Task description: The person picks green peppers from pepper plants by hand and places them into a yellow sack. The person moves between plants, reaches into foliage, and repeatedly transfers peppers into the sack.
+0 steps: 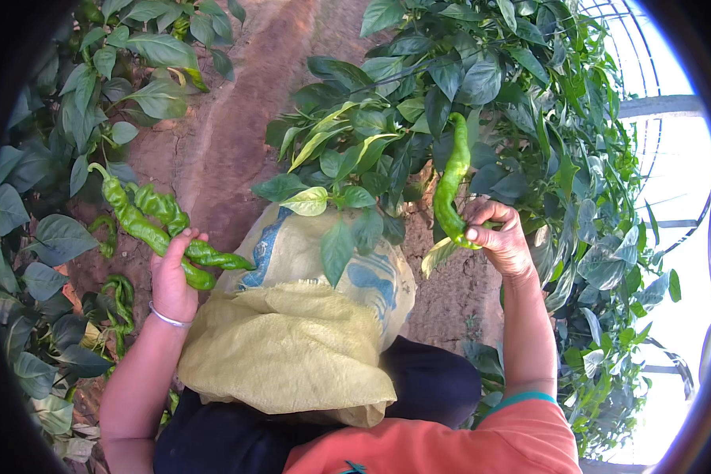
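Two long green peppers (135, 221) are held in my left hand (176, 278), crossing each other on the left side of the view; a bracelet circles that wrist. At the right, the fingertips of my right hand (497, 237) pinch one long, curved green pepper (452, 172) near its lower end, its other end pointing up against the leaves. Between my hands, a pale yellow woven sack (290, 349) with blue print lies over my lap, its upper edge folded over. Pepper leaves (338, 249) hang over the far part of the sack.
Leafy pepper plants (509, 77) rise at the right, with more pepper plants (65, 237) at the left, where green peppers (118, 302) hang low. A strip of bare soil (231, 112) runs between the rows. A greenhouse frame (657, 106) shows at the far right.
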Motion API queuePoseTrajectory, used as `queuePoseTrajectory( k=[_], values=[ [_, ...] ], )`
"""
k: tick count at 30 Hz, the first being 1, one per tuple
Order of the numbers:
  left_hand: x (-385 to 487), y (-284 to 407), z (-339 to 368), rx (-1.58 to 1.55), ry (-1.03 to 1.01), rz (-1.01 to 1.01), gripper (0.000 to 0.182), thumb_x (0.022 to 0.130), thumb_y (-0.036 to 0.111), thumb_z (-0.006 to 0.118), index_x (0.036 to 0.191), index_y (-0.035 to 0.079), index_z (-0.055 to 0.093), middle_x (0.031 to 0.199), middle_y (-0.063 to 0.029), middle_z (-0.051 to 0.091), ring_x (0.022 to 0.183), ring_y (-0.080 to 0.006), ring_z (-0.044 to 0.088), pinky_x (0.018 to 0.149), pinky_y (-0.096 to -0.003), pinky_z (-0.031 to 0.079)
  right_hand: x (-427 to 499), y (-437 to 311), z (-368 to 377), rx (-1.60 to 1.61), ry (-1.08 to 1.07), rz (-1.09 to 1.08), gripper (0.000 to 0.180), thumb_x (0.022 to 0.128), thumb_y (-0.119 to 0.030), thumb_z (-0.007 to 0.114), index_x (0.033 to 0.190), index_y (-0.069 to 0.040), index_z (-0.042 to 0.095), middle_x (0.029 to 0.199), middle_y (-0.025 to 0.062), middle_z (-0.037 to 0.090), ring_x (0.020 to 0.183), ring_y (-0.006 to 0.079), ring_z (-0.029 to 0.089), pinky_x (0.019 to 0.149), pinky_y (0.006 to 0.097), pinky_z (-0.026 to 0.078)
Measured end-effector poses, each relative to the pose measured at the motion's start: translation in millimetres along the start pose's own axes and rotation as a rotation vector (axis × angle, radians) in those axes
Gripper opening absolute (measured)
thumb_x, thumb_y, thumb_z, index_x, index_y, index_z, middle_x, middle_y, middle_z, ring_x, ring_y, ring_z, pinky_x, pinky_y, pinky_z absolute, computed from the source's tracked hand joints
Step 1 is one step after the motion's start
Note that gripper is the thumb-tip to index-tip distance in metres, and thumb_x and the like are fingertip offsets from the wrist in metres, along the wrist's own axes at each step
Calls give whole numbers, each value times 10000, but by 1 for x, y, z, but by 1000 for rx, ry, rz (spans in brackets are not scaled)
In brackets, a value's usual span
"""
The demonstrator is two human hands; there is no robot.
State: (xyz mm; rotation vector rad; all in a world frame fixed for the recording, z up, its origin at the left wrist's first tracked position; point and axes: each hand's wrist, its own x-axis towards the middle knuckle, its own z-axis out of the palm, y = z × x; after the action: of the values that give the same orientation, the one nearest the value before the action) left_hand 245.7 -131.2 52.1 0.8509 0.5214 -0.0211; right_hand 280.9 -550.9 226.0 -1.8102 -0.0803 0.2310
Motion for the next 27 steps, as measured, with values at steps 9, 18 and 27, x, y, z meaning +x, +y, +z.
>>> queuePoseTrajectory(
  k=[9,18,27],
  values=[
    [-26,48,55,603,-607,598,470,864,125,648,1278,16,454,1182,-79,554,1062,-173,552,945,-318,430,35,-42,150,605,-349,301,197,815,-171,739,843,-30,604,725,60,643,520,106,580,402,224,459],
    [-15,40,39,523,-345,749,837,737,171,818,1389,-7,325,1369,-106,431,1197,-205,478,1038,-365,381,75,-46,243,1232,-188,605,243,908,-303,623,874,-71,556,717,47,610,520,125,578,395,229,474],
    [-8,54,44,250,-156,581,498,859,14,631,1309,44,420,1201,-63,526,1074,-176,538,948,-342,437,87,2,132,72,395,-518,278,994,-208,452,873,20,556,833,59,550,769,139,525,751,287,449]
  ],
)
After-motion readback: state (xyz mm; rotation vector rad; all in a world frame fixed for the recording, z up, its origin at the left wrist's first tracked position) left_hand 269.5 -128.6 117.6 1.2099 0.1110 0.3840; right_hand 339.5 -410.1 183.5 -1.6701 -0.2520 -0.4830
